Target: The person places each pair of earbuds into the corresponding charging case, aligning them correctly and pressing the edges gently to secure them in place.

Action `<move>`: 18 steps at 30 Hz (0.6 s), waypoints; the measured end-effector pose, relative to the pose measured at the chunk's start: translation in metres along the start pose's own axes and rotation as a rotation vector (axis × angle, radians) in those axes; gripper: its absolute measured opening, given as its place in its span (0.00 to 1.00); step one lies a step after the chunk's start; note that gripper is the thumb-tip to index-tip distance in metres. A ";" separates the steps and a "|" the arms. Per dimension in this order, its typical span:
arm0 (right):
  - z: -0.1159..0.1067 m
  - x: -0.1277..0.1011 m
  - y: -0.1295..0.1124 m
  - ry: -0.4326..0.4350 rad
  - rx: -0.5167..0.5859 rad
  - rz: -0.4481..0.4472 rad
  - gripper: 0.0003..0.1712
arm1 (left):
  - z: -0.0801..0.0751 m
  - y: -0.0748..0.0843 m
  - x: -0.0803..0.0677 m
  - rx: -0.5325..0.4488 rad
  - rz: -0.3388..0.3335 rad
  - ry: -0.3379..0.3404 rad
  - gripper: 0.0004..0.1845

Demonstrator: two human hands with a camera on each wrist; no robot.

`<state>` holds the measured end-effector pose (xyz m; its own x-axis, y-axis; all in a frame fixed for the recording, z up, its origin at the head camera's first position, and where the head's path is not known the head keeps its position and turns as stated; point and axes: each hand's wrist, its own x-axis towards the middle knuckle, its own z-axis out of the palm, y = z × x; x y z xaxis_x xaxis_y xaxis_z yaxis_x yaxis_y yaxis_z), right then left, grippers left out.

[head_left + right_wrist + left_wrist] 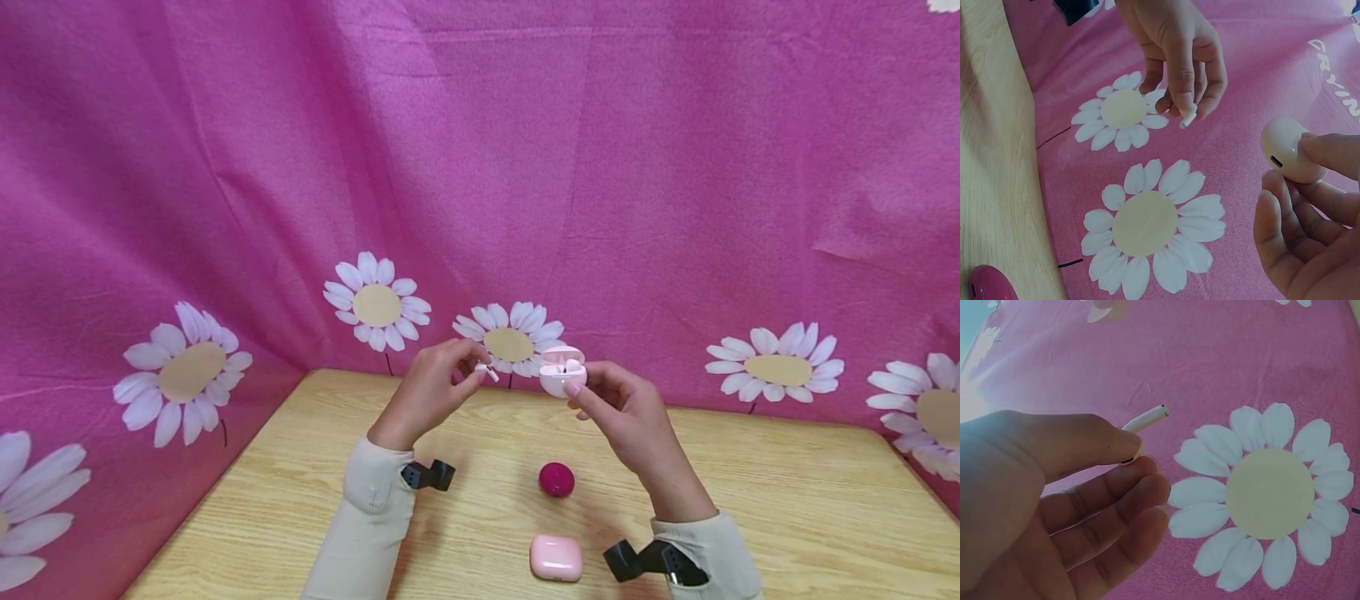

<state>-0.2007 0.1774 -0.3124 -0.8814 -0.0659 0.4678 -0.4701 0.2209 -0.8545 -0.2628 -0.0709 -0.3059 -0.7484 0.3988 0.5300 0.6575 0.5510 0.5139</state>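
Observation:
Between thumb and fingers, my left hand (pixel 437 385) pinches a white wireless earbud (pixel 487 372); its stem (pixel 1147 417) sticks out past the thumb in the left wrist view. To the right, my right hand (pixel 624 410) holds a pale pink earbud case (pixel 562 382) above the table's far part, its lid tilted up. One earbud (pixel 573 365) shows inside the case. The right wrist view catches the case (pixel 1291 150) from outside, with a dark port on its shell. Both hands are raised, a small gap apart.
On the wooden table (pixel 480 500) lie a dark red rounded case (pixel 557 480) and, nearer, a closed pink case (pixel 556 558). A magenta cloth (pixel 637 208) with big daisies hangs behind and at the sides. Each wrist wears a black camera mount (pixel 427 475).

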 end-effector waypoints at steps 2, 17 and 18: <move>0.000 0.000 0.000 0.001 0.002 -0.003 0.12 | -0.001 0.002 0.000 0.004 0.005 0.008 0.06; 0.002 0.001 0.002 -0.010 0.014 -0.011 0.11 | -0.004 0.015 0.000 -0.071 0.136 0.127 0.07; 0.002 0.001 0.002 -0.013 0.014 -0.014 0.11 | -0.004 0.015 0.000 -0.078 0.142 0.135 0.07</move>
<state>-0.2026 0.1756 -0.3146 -0.8752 -0.0817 0.4768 -0.4829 0.2066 -0.8509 -0.2522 -0.0657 -0.2956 -0.6325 0.3634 0.6840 0.7643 0.4359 0.4752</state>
